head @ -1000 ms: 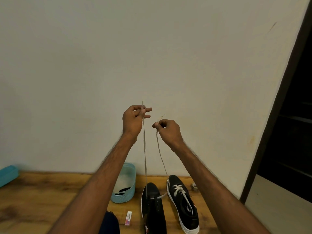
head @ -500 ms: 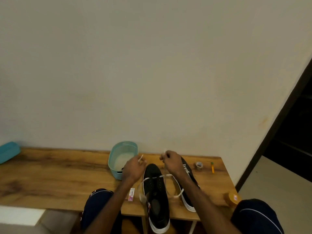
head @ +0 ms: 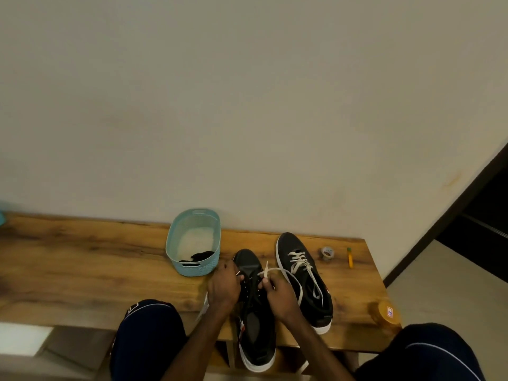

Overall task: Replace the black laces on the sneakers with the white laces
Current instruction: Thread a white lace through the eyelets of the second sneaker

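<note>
A long wooden table (head: 82, 270) is seen against a pale wall, with a person's knees in dark trousers (head: 148, 339) showing below its front edge. Two black sneakers with white soles are set toward the right end of the table, toes turned to the back edge. The right sneaker (head: 288, 243) is placed further back and is threaded with a second white lace (head: 301, 261), whose loose ends are laid down over its opening. The left sneaker (head: 257, 334) is set just beside it, nearer the front, with its heel carried past the front edge. A teal basket (head: 176, 243) is stood near the back edge, just left of the left sneaker's toe, and a heap of black laces (head: 199, 255) is held in its near end. Both hands are placed over the eyelet part of the left sneaker. The left hand (head: 222, 287) is curled at the sneaker's left side, and a short white end is seen pinched at its fingertips. The right hand (head: 280, 295) is curled at the sneaker's right side, and the white lace (head: 277, 270) is pinched between thumb and fingers, its tip pointing up and a loop trailing toward the right sneaker. An orange lidded jar (head: 387, 316) is set at the front right corner. A small roll of tape (head: 327, 253) and a yellow pen (head: 350, 258) are laid near the back right corner.
</note>
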### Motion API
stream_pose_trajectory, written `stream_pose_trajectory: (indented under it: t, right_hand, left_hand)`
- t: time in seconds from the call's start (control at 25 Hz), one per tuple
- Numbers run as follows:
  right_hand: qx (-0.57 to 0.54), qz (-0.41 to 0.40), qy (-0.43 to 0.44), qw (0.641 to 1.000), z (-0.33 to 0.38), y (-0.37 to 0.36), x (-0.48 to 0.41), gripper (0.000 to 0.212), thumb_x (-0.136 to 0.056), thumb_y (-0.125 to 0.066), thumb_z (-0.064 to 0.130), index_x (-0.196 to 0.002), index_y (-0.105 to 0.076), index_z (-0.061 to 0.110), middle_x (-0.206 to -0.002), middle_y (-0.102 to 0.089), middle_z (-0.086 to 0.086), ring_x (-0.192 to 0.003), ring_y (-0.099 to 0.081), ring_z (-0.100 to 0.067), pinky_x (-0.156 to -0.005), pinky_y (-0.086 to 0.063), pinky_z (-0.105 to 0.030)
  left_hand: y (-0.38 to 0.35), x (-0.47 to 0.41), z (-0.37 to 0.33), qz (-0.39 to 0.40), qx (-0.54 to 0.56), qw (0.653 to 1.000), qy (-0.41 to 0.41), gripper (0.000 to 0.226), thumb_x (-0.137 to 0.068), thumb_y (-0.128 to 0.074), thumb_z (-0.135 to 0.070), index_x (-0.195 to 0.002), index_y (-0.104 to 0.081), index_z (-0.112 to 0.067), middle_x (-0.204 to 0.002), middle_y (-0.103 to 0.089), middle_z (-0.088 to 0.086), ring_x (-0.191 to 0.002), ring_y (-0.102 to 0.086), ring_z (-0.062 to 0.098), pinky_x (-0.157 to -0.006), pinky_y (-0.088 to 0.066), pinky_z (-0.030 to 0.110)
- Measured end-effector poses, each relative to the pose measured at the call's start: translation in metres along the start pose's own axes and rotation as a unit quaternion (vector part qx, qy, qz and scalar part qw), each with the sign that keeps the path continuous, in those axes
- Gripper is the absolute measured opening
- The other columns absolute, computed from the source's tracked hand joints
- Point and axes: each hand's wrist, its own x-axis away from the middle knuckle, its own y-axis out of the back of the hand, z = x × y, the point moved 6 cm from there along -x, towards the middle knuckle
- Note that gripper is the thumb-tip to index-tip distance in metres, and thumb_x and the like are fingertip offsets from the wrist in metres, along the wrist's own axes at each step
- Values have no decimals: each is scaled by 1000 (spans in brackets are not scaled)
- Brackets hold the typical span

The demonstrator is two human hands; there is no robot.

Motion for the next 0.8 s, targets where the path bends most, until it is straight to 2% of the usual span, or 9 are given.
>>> stream_pose_trajectory:
  t: [0.12,0.28,0.44,0.48,0.56,0.68,0.8]
  right_hand:
    - [10,-4,-1,1000,-4,0,-3,27,-103,-48,21,-79,-58,25,-85,-67,1,-84,-63,-14,-81,-48,-35]
    - [19,-11,-5,1000,-6,-2,-7,27,-102,-49,21,-78,-59,25,-83,-67,2,-82,-62,-13,-80,-48,-34]
    - [26,-24,-1,999,-5,3,-10,25,-101,-50,20,-81,-64,21,-85,-69,2,-82,-63,-12,-79,-49,-33]
    - [3,-33,-8,999,-4,7,-9,23,-102,-50,18,-84,-65,18,-85,-69,3,-82,-64,-12,-75,-51,-29]
    - [-113,-45,-29,992,3,14,-9,22,-103,-48,11,-93,-67,16,-85,-72,0,-79,-67,-14,-69,-52,-21]
    - [-215,-43,-15,975,41,30,-7,22,-104,-45,11,-106,-66,13,-78,-67,-2,-70,-59,-11,-61,-48,-19]
    - [-278,-37,58,958,113,55,-5,28,-106,-44,19,-104,-68,5,-65,-53,-1,-57,-47,-6,-54,-40,-18]
  left_hand:
    - [-4,0,1,-6,7,1000,14,22,-99,-54,-34,-111,-59,-16,-107,-65,2,-93,-65,18,-75,-53,31]
    - [-3,-1,8,6,87,994,64,22,-104,-44,-26,-105,-58,-10,-96,-66,8,-87,-65,23,-68,-48,32]
    - [-4,-3,15,16,160,983,89,24,-104,-43,-30,-104,-57,-11,-98,-64,8,-84,-58,23,-72,-47,33]
    - [0,-1,16,9,176,980,92,24,-104,-44,-29,-103,-58,-10,-100,-65,10,-85,-57,22,-72,-46,33]
    - [17,4,15,-15,203,974,101,27,-105,-42,-25,-104,-62,-6,-103,-66,13,-85,-55,20,-73,-42,31]
    - [70,8,6,-73,275,955,80,28,-104,-43,-14,-110,-67,-2,-106,-68,15,-92,-57,24,-76,-40,30]
    - [151,12,-17,-130,438,889,19,23,-101,-50,-7,-110,-71,-10,-96,-71,7,-86,-59,15,-75,-50,33]
